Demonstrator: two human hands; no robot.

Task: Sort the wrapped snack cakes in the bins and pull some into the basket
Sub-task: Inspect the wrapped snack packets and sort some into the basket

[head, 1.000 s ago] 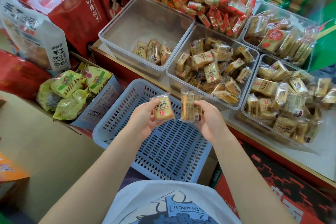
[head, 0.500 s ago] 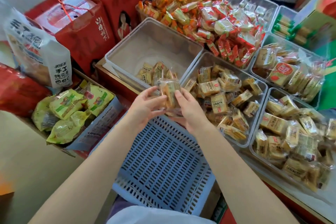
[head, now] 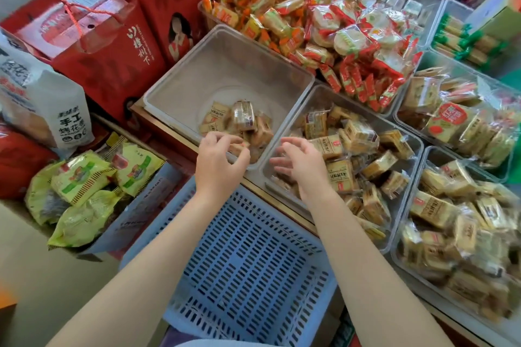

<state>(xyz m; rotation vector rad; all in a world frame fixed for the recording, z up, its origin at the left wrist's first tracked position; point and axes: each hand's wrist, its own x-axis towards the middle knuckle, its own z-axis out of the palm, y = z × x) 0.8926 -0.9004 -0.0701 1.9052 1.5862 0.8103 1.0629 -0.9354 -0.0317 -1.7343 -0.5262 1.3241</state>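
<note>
Blue slotted basket (head: 248,270) at 6 o'clock, nothing in it, its far rim under both wrists; clear bin (head: 225,70) at 12 o'clock of the basket, mostly bare, a small heap of wrapped snack cakes (head: 242,118) in its near right corner; second clear bin (head: 406,138) at 1 o'clock, well filled with the same yellow-wrapped cakes; third bin (head: 423,177) at 3 o'clock, also full; red-and-orange packets (head: 318,25) piled behind at 12 to 1 o'clock; red gift boxes (head: 93,36) at 10 o'clock, white bag (head: 42,110) at 9 o'clock, green packets (head: 81,191) in a carton at 8 o'clock

Left hand (head: 220,160) over the near rim of the sparse bin, fingers (head: 225,139) curled loosely, tips just beside the heap; cannot tell whether they pinch a cake; right hand (head: 301,163) over the near left corner of the filled bin, palm down, fingers (head: 282,162) spread apart and relaxed, holding nothing; the two hands near each other, apart, the wall between the two bins lying between them
</note>
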